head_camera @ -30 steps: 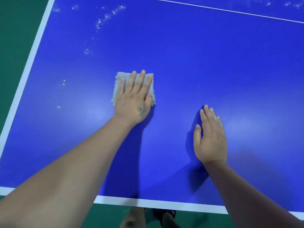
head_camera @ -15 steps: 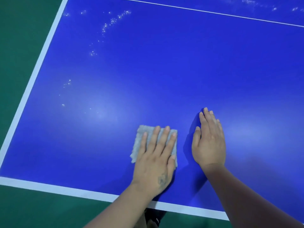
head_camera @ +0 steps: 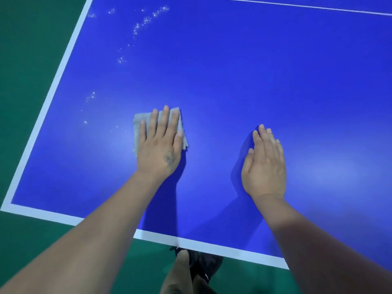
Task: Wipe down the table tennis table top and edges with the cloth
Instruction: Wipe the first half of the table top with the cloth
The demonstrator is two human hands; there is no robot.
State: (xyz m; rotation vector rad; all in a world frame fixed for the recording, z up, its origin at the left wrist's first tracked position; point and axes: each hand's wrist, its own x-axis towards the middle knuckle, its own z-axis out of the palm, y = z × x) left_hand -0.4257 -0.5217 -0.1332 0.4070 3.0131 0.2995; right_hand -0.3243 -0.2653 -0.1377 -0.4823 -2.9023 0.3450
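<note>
Right at the bottom, a leg [head_camera: 180, 272] in brownish trousers and a dark shoe [head_camera: 206, 270] are standing on the green floor [head_camera: 25, 102], just under the near edge of the table. Both bare forearms are reaching up from the bottom corners over the white border line [head_camera: 203, 247] that's running along that near edge.

The table tennis table [head_camera: 254, 92] is filling pretty much the whole view, deep blue top with a couple of soft glare patches showing on it. Its near left corner is sitting low on the left, with the white side line running up and away from there.

The right hand [head_camera: 264, 166] is lying flat on the blue surface, fingers straight and close together, thumb out to the side, holding nothing, just pressing palm down. It's well apart from the other hand.

The left hand [head_camera: 159, 145] is a little farther in and to the left, pressing down flat on the cloth [head_camera: 139, 124]. Fingers are straight and slightly spread, not curling round it at all. The cloth is a small pale grey folded square, lying on the table top under that palm, with its left side and a bit of its right corner poking out past the hand. It's sitting in the near left part of the table, clear of both white edges.

Farther out, water droplets [head_camera: 144, 22] are glinting in a scattered trail up the left side of the top, and a thin white line [head_camera: 318, 7] is crossing the far right.
</note>
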